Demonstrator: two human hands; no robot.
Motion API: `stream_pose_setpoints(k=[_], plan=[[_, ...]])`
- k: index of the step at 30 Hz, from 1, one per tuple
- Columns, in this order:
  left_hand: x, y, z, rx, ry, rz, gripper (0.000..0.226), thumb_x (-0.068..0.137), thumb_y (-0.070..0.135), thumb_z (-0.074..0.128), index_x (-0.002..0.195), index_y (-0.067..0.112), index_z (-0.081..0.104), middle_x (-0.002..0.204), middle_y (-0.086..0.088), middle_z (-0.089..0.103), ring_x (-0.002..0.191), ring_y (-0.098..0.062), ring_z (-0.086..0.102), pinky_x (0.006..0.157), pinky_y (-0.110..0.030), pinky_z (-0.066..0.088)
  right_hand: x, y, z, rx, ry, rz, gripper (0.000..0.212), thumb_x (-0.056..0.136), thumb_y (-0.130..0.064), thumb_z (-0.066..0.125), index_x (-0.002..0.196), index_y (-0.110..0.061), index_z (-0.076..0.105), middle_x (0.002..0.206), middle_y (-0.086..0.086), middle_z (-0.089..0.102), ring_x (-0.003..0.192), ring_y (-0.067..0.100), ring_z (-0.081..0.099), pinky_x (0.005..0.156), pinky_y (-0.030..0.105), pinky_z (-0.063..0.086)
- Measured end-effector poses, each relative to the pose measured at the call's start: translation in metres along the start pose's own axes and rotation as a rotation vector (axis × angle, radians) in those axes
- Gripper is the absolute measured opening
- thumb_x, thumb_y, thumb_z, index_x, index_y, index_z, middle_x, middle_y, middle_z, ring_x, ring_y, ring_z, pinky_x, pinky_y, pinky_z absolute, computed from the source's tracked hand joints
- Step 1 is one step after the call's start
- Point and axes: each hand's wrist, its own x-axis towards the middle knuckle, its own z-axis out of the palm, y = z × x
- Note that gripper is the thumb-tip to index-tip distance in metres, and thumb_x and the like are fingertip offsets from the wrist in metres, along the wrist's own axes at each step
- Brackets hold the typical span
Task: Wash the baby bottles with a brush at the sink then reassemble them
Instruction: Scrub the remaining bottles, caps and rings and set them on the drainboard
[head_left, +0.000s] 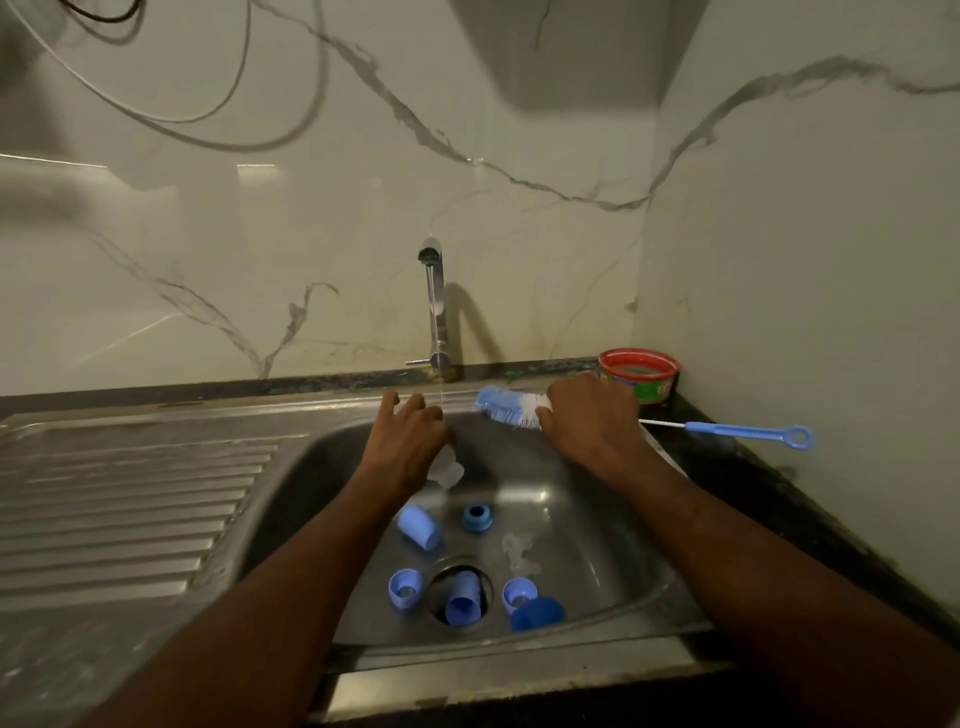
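Running from the tap (432, 306), a thin stream of water falls past the left hand (410, 441), which is held over the sink (322, 467) with its fingers curled round a clear bottle (445, 470); only the lower part of the bottle shows below the palm. The right hand (589, 418) is closed on a brush (511, 408) at the back rim of the sink, gripping it where the blue-and-white bristles end, with the bristle head pointing left toward the stream. The two hands are apart, one on either side of the water. On the sink floor lie loose parts: a pale blue cap (420, 527) on its side, a darker blue ring (477, 518), a clear teat (519, 551), two pale blue collars (405, 588) (519, 594) either side of the drain (441, 569), another pale cap (464, 603) lying in the drain, and a dark blue cap (537, 614) touching the right collar. A thin blue-handled brush (748, 430) lies on the dark worktop (737, 457) right of the sink, near a red tub (640, 375) in the corner.
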Motion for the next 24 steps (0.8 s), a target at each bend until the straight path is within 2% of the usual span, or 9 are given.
stream_pose_setpoints(k=[2,4,5,7,11,13,16,21,24], plan=[[0.000,0.002,0.011,-0.259,0.010,-0.085,0.059,0.080,0.043,0.080,0.132,0.032,0.054,0.137,0.000,0.055,0.129,-0.021,0.048,0.112,-0.044,0.035,0.001,0.000,-0.002,0.029,-0.035,0.012,0.030,0.094,-0.047,0.062,0.113,-0.026,0.071,0.110,0.001,0.071,0.101,0.022,0.067,0.070,0.032,0.041],[-0.004,0.008,0.023,-0.680,0.051,-0.232,0.064,0.080,0.046,0.081,0.134,0.024,0.054,0.134,-0.002,0.058,0.120,-0.018,0.054,0.102,-0.033,0.044,-0.002,0.000,-0.004,0.041,-0.067,0.029,0.031,0.093,-0.048,0.064,0.114,-0.026,0.070,0.108,0.001,0.071,0.098,0.021,0.067,0.069,0.032,0.042],[-0.005,0.010,0.026,-0.848,0.062,-0.294,0.067,0.081,0.046,0.081,0.136,0.020,0.053,0.134,-0.004,0.059,0.119,-0.018,0.055,0.099,-0.029,0.043,-0.004,-0.001,-0.005,0.036,-0.073,0.032,0.031,0.094,-0.048,0.064,0.114,-0.026,0.071,0.107,0.001,0.070,0.096,0.020,0.067,0.068,0.033,0.043],[-0.004,0.012,0.029,-0.999,0.070,-0.369,0.065,0.085,0.043,0.078,0.137,0.012,0.054,0.133,-0.006,0.059,0.120,-0.020,0.056,0.093,-0.023,0.039,-0.010,-0.003,-0.004,0.026,-0.092,0.016,0.030,0.095,-0.049,0.060,0.112,-0.026,0.070,0.105,0.000,0.069,0.094,0.019,0.064,0.068,0.032,0.043],[0.002,0.004,0.032,-1.085,0.090,-0.476,0.048,0.085,0.050,0.076,0.114,0.014,0.064,0.111,-0.006,0.070,0.092,-0.013,0.062,0.073,-0.018,0.046,-0.022,-0.009,0.002,0.061,-0.168,-0.004,0.038,0.096,-0.053,0.058,0.121,-0.025,0.066,0.114,0.001,0.067,0.099,0.018,0.063,0.078,0.034,0.046],[0.003,0.001,0.036,-1.090,0.087,-0.492,0.049,0.082,0.050,0.079,0.112,0.014,0.065,0.108,-0.006,0.071,0.092,-0.014,0.063,0.079,-0.025,0.052,-0.022,-0.013,0.003,0.077,-0.203,-0.007,0.040,0.097,-0.053,0.057,0.125,-0.025,0.064,0.119,0.002,0.066,0.105,0.019,0.063,0.082,0.033,0.045],[0.002,0.000,0.038,-1.094,0.077,-0.489,0.053,0.081,0.038,0.083,0.122,0.012,0.062,0.116,-0.007,0.068,0.101,-0.015,0.062,0.083,-0.023,0.047,-0.016,-0.013,-0.003,0.080,-0.186,-0.008,0.039,0.096,-0.056,0.056,0.120,-0.027,0.066,0.110,-0.001,0.068,0.094,0.015,0.062,0.073,0.031,0.044],[-0.001,-0.008,0.036,-1.000,0.125,-0.399,0.050,0.079,0.033,0.085,0.122,0.022,0.062,0.117,0.001,0.068,0.105,-0.011,0.061,0.091,-0.028,0.049,-0.005,0.005,-0.019,0.103,0.091,-0.039,0.046,0.096,-0.066,0.045,0.119,-0.032,0.068,0.098,-0.005,0.072,0.084,0.014,0.064,0.071,0.032,0.053],[-0.002,-0.014,0.034,-0.952,0.236,-0.290,0.054,0.079,0.033,0.085,0.126,0.024,0.062,0.123,0.002,0.066,0.114,-0.015,0.061,0.099,-0.034,0.049,-0.006,-0.004,-0.020,0.085,0.090,-0.190,0.046,0.094,-0.066,0.047,0.119,-0.034,0.069,0.096,-0.007,0.072,0.084,0.014,0.064,0.065,0.028,0.043]])
